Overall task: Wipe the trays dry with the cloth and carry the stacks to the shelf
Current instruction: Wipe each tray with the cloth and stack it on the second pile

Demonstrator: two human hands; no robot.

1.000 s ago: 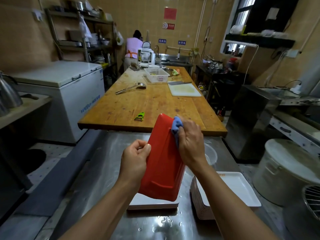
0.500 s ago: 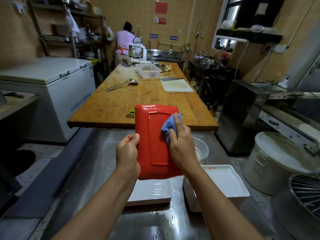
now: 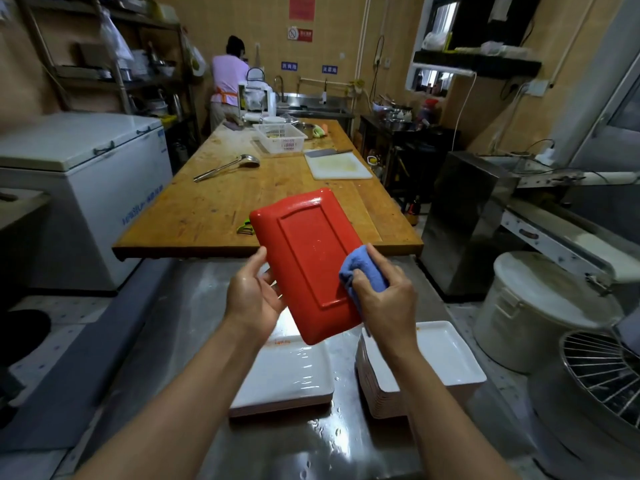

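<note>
Head view: your left hand (image 3: 254, 299) grips the red tray (image 3: 306, 261) by its left edge, underside up, above the steel counter (image 3: 194, 306). Your right hand (image 3: 384, 299) pinches the blue cloth (image 3: 363, 268) against the tray's right side, white tray stacks (image 3: 446, 362) below.

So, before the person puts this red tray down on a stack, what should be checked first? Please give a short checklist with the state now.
1. Left hand holds the red tray by its edge: ok.
2. Right hand grips the blue cloth against the tray: ok.
3. Tray underside dry: cannot tell; it looks glossy.
4. Tray inner face dry: cannot tell; it faces away.
5. Low white stack dry on top: not ok; water shines on it.
6. Steel counter dry: not ok; droplets show.
</note>
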